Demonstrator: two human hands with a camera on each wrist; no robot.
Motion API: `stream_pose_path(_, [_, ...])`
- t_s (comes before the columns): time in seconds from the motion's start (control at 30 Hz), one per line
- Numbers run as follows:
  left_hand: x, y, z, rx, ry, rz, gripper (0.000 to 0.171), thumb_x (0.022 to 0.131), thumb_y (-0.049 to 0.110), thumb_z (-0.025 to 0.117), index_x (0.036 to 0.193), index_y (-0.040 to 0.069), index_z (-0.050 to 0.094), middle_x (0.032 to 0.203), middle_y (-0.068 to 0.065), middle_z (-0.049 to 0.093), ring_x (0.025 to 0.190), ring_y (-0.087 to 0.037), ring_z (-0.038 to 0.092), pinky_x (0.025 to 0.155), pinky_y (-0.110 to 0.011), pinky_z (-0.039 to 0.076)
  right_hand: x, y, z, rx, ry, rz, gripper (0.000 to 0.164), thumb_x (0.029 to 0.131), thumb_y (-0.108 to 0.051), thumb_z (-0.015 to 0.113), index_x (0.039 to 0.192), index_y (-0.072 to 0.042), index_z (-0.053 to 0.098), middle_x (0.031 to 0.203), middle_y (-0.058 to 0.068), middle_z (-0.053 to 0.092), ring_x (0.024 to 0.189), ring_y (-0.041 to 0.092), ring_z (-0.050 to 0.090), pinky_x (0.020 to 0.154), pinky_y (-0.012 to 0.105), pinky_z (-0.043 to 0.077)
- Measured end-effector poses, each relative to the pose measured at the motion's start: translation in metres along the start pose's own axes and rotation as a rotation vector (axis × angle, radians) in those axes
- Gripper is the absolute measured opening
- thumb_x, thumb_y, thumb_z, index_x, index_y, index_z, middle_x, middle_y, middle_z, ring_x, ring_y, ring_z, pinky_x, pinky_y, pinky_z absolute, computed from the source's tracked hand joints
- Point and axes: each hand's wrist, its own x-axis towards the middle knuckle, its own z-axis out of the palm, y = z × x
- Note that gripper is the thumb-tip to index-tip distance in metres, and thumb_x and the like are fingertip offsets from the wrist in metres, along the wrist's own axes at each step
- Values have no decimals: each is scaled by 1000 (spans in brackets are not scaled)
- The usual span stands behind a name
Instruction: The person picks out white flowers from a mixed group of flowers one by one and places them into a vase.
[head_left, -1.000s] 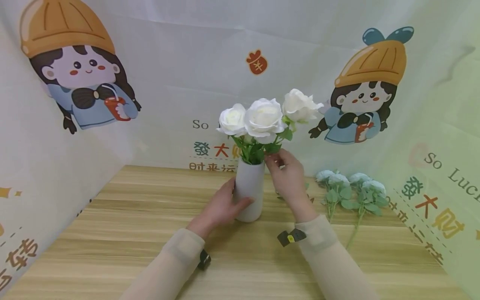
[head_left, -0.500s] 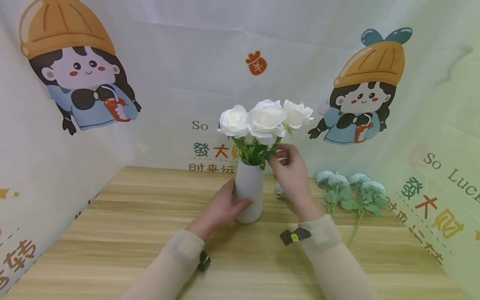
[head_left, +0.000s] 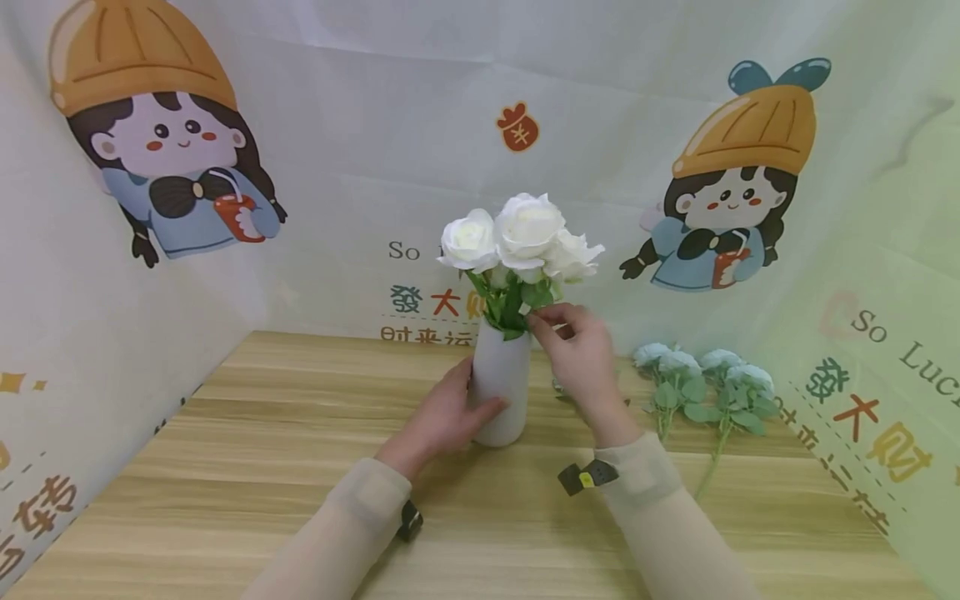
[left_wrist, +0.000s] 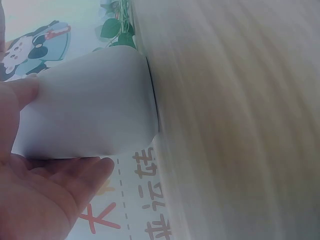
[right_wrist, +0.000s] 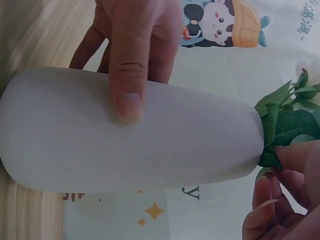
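A white vase (head_left: 498,392) stands upright on the wooden table, holding several white roses (head_left: 528,225) with green leaves. My left hand (head_left: 442,417) grips the vase's lower body from the left; the left wrist view shows fingers and thumb on opposite sides of the vase (left_wrist: 95,102). At the vase mouth, my right hand (head_left: 583,354) pinches the greenery of the rightmost white rose (head_left: 572,257) between thumb and fingers. Close up in the right wrist view, the right thumb presses a green leaf (right_wrist: 270,156) by the rim. Inside the vase, the stems are hidden.
Pale blue artificial flowers (head_left: 678,367) with long stems lie on the table (head_left: 300,467) to the right. A small leafy piece (head_left: 558,387) shows partly behind the right hand. Printed cloth (head_left: 360,125) hangs behind and at both sides of the table.
The rightmost white rose has come down and moved left, closer to the other roses. My right hand has shifted slightly at the vase mouth. My left hand keeps its grip on the vase.
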Motion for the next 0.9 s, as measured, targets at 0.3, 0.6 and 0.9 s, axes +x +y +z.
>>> stream_pose_path(0.3, [1,-1,0,-11,3,8,82,93,41,70,150,0,28,140,-19,45,120,-26,48,100,-49,46,1,0,0,-18,-59,35,14,93,-20,70,93,-6,74,92,3,69,72,16,57,58,33,51])
stream_pose_path(0.6, [1,-2,2,-9,-2,17,81,94,42,69,150,0,29,140,-18,46,120,-25,48,100,-47,47,-1,0,-1,-34,-86,80,21,93,-24,66,103,-6,71,94,5,66,74,17,58,60,33,53])
stream_pose_path(0.9, [3,-3,-2,-1,8,11,83,93,43,70,150,-1,29,140,-19,45,120,-25,48,100,-48,46,-4,-3,-3,-56,-101,83,30,93,-28,65,114,-6,67,96,4,65,72,16,58,58,33,52])
